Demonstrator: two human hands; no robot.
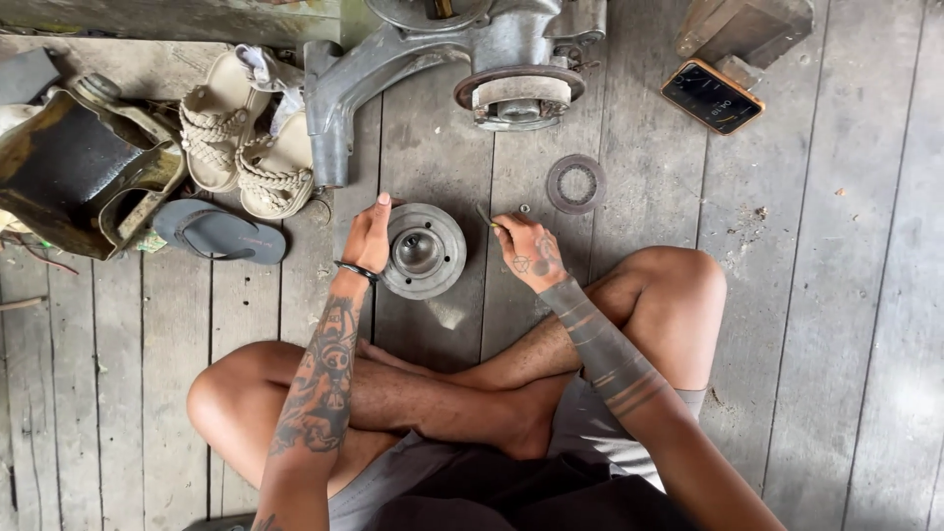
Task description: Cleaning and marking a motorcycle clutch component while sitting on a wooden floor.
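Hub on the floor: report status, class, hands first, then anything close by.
Left hand steadies hub rim. Right hand pinches a small tool beside it. Ring disc and tiny nut lie just beyond.
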